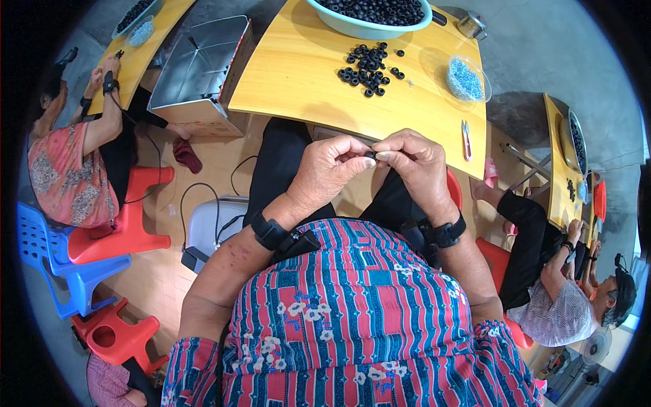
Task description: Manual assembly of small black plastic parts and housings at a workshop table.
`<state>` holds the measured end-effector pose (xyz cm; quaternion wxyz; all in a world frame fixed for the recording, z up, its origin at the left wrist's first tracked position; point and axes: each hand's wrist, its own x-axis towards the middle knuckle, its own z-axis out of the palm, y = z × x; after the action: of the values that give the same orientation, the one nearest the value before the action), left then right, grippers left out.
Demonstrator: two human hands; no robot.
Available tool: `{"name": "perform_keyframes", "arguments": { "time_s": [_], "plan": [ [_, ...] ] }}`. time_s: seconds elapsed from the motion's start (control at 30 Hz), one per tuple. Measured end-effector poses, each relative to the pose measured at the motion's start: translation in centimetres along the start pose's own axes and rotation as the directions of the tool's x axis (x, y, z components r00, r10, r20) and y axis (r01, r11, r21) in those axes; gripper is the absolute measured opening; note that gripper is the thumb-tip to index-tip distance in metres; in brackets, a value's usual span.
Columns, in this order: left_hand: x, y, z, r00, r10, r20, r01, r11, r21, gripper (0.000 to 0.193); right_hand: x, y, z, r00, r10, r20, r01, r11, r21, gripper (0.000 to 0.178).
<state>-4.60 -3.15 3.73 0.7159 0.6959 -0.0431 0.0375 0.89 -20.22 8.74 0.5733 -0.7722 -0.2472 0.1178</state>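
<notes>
My left hand [334, 165] and my right hand [413, 160] meet just in front of the table's near edge, above my lap. Both are closed, thumbs and fingertips pinching a small black ring-shaped piece [371, 154] between them. Fingertips cover most of it. Beyond my hands, a loose pile of similar black ring-shaped pieces [369, 66] lies on the yellow table [291, 74]. A pale green basin [369, 30] full of the same pieces stands at the far edge. To the right are a clear bowl of tiny blue pieces [466, 79] and red-handled thread snips [466, 140].
A metal cup [472, 25] stands at the table's far right corner. Left of the table is an open cardboard box [196, 112] with a silvery lining. Red stools [125, 332] and a blue stool [57, 247] stand at left. People sit at other tables on both sides.
</notes>
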Motion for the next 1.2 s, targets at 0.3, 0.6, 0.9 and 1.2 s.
{"name": "perform_keyframes", "arguments": {
  "time_s": [0.3, 0.6, 0.9, 1.2],
  "plan": [
    [-0.1, -0.7, 0.1, 0.999, -0.027, 0.029, 0.027, 1.000, -0.014, 0.013, 0.1, 1.0, -0.4, 0.998, -0.021, 0.062, 0.017, 0.997, 0.074, 0.008],
    [-0.3, -0.1, -0.1, 0.999, -0.030, 0.013, 0.030, 0.999, 0.010, 0.014, -0.3, 0.5, 0.5, 0.962, -0.274, -0.001, 0.256, 0.902, -0.348, 0.010],
    [-0.4, 0.2, 0.0, 0.996, -0.079, 0.046, 0.084, 0.991, -0.104, 0.012, -1.0, 1.2, 0.5, 0.999, 0.043, -0.024, -0.042, 0.997, 0.071, 0.011],
    [-0.5, -0.1, 0.0, 0.997, -0.060, 0.042, 0.060, 0.998, 0.002, 0.011, -0.6, 2.1, 0.2, 0.962, 0.255, 0.101, -0.274, 0.876, 0.397, 0.013]
  ]
}}
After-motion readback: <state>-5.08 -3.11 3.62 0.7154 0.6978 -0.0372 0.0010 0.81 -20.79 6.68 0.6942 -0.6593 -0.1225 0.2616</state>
